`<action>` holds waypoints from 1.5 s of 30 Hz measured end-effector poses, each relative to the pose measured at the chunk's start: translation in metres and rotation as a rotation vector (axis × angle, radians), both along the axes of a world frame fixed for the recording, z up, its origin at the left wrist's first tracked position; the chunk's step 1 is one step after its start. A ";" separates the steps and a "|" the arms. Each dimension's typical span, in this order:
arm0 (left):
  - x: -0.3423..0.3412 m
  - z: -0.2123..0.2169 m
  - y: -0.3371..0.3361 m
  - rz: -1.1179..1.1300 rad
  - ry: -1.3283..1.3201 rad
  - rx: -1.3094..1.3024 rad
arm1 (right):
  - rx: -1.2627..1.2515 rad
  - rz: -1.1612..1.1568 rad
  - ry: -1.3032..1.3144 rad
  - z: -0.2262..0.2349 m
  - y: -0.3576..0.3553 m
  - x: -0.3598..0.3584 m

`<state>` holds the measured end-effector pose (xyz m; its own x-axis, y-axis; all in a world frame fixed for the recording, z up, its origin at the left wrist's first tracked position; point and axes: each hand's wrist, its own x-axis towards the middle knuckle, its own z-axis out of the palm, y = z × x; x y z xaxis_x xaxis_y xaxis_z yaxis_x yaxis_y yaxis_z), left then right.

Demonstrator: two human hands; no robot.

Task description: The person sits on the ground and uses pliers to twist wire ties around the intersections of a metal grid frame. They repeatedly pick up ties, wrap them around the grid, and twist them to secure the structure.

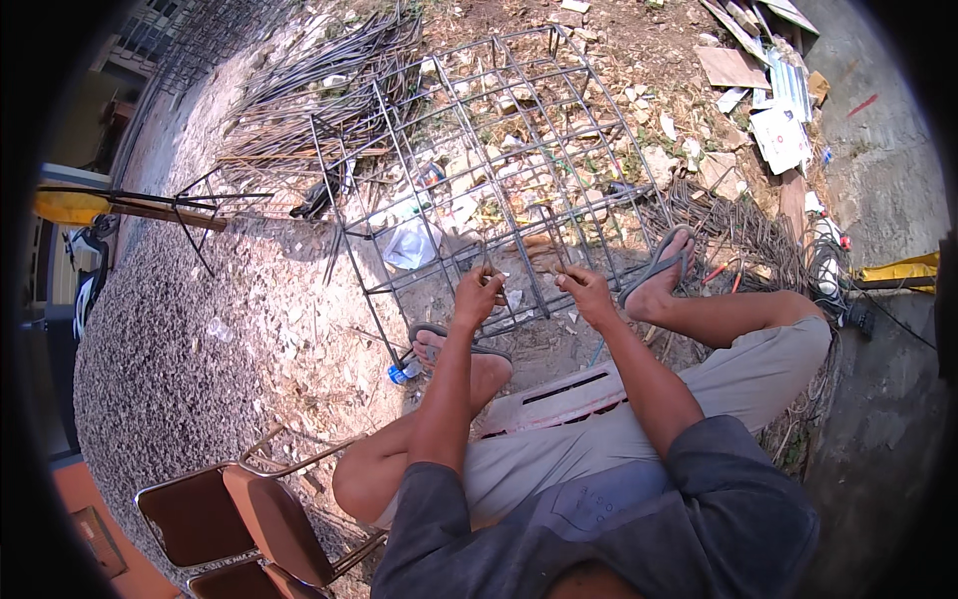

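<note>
Rebar cage (490, 160), laid on stony ground (299, 329). Left hand (481, 292), right hand (585, 292): grip narrow, pinched over its near end; held pieces too small to tell. Snagging on bars should be avoided.

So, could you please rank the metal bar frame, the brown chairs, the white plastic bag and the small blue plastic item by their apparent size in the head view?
1. Metal bar frame, by outline
2. Brown chairs
3. White plastic bag
4. Small blue plastic item
</note>
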<state>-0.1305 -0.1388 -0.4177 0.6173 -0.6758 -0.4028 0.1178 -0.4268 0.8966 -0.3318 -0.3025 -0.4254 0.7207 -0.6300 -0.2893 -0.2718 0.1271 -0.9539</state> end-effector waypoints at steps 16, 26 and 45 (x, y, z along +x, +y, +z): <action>-0.030 -0.040 -0.020 -0.019 -0.397 0.341 | -0.414 0.080 0.419 -0.035 0.034 0.011; -0.026 -0.029 -0.040 -0.035 -0.456 0.439 | -0.402 -0.067 0.502 -0.046 0.039 0.007; -0.017 -0.064 -0.031 0.028 -0.222 0.314 | -0.481 0.085 0.488 -0.044 0.035 0.024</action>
